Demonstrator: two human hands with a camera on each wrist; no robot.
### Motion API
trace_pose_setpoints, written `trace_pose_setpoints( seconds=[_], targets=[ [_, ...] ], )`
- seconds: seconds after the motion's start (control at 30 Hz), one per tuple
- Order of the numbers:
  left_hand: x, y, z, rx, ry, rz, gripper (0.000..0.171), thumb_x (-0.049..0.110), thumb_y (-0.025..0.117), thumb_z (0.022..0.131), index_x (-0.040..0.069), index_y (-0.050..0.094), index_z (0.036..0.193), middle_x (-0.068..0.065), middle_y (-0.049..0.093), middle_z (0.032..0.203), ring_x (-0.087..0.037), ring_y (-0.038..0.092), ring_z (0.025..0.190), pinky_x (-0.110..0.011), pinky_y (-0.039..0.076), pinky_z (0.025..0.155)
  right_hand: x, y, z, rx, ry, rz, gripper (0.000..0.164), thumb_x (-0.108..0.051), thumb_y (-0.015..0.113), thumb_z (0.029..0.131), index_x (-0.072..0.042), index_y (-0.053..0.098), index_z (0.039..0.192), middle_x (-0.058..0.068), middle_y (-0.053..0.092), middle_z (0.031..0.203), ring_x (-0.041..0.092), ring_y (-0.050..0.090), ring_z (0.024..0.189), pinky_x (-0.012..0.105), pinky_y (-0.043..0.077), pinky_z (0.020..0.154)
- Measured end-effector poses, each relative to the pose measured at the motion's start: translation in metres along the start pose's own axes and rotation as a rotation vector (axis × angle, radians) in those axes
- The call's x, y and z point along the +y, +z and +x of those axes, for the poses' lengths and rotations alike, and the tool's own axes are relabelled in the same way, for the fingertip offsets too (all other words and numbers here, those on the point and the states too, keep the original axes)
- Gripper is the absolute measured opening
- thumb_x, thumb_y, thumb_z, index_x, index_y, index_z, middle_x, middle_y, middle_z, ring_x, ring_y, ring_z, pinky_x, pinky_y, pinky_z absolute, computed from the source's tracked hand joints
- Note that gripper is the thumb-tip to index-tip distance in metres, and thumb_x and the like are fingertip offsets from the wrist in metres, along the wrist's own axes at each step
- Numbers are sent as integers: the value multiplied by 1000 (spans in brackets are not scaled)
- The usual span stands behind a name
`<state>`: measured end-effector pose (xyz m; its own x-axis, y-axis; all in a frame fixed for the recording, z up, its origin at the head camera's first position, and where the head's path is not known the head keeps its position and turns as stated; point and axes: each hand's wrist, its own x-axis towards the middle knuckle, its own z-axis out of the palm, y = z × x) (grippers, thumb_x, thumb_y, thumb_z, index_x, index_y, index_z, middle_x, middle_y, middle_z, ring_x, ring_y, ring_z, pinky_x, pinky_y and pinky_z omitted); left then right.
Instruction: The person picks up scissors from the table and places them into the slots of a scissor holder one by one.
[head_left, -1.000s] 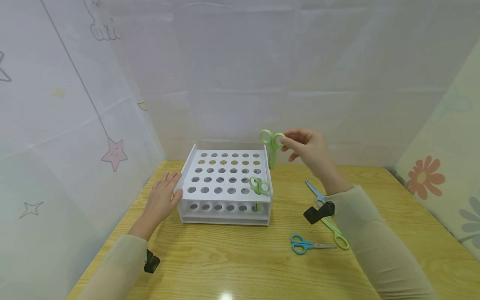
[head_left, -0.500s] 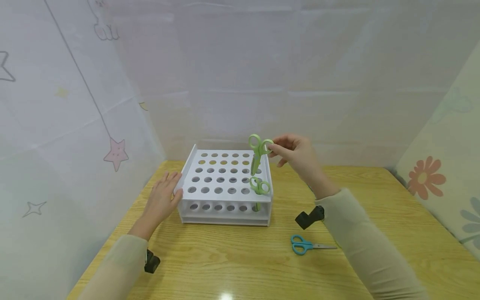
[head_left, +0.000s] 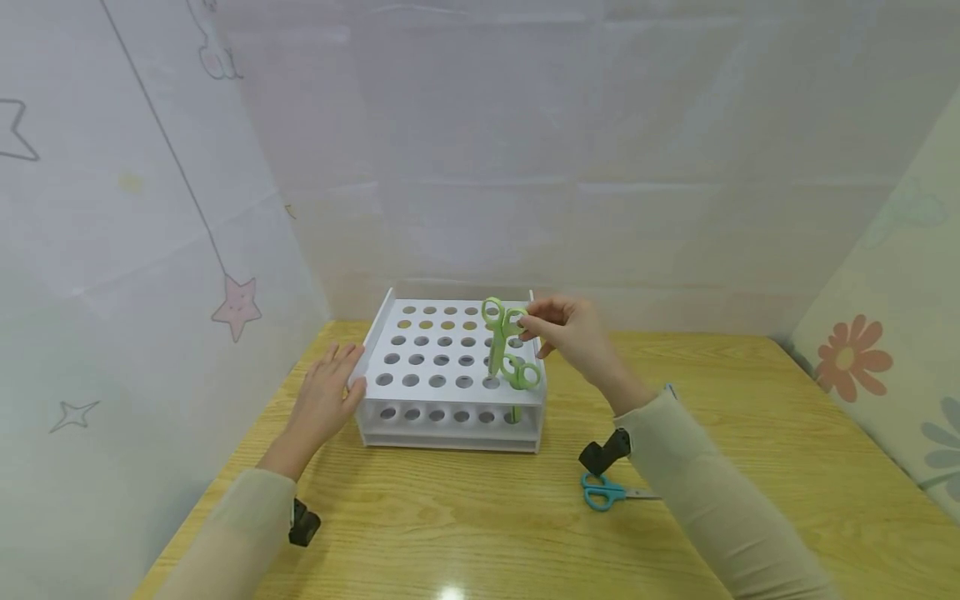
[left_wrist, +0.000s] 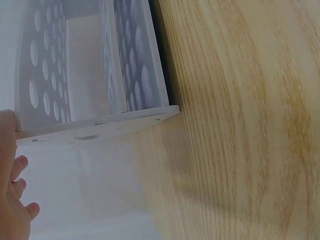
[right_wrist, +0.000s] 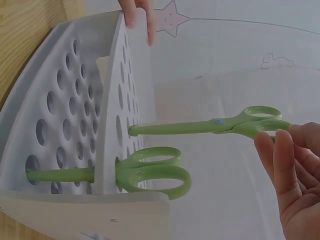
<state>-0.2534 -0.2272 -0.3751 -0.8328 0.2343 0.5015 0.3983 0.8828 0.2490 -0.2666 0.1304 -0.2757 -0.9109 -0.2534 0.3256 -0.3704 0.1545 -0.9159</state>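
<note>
A white two-tier rack (head_left: 424,393) with rows of round holes stands on the table. My left hand (head_left: 321,407) rests on its left side panel, fingers lying along the edge. Over the rack, my right hand (head_left: 570,340) pinches a pair of green scissors (right_wrist: 200,127) by one finger loop, blades closed and pointing down. Their tip is right at a hole in the upper tier, as the right wrist view shows. Another pair of green scissors (right_wrist: 131,175) stands beside it in the front right corner hole, its blades passing through both tiers.
Teal-handled scissors (head_left: 615,493) lie on the wooden table (head_left: 450,525), right of the rack, their blade end behind the right sleeve. A small blue tip (head_left: 671,389) shows beyond that sleeve. Patterned sheets (head_left: 480,167) hang around the table.
My right hand has carried the green scissors left, toward me and down, from beyond the rack's right side to the front rows. The forearm now covers the blue and green scissors. My left hand stays put.
</note>
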Motion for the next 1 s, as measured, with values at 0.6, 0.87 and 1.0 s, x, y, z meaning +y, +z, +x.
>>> trace_pose_setpoints(
  seconds=[0.6, 0.87, 1.0],
  targets=[
    [-2, 2, 0, 48, 26, -18, 49, 15, 51, 90, -2, 42, 135, -22, 42, 136, -40, 24, 131, -57, 19, 103, 27, 25, -10, -31, 97, -151, 13, -10, 65, 86, 1, 61, 91, 9, 68, 78, 33, 65, 73, 26, 41, 36],
    [-2, 2, -1, 42, 23, -13, 49, 15, 51, 90, -2, 42, 135, -22, 42, 136, -40, 24, 132, -57, 19, 103, 32, 34, -14, -21, 116, -233, 10, -9, 65, 85, -2, 61, 89, 6, 68, 74, 30, 65, 67, 21, 35, 34],
    [-3, 2, -1, 44, 25, -12, 49, 14, 51, 90, -2, 42, 135, -22, 42, 136, -40, 24, 131, -57, 19, 103, 36, 36, -16, -28, 81, -276, 8, -8, 65, 84, -2, 61, 86, 3, 67, 71, 25, 65, 62, 20, 34, 32]
  ],
)
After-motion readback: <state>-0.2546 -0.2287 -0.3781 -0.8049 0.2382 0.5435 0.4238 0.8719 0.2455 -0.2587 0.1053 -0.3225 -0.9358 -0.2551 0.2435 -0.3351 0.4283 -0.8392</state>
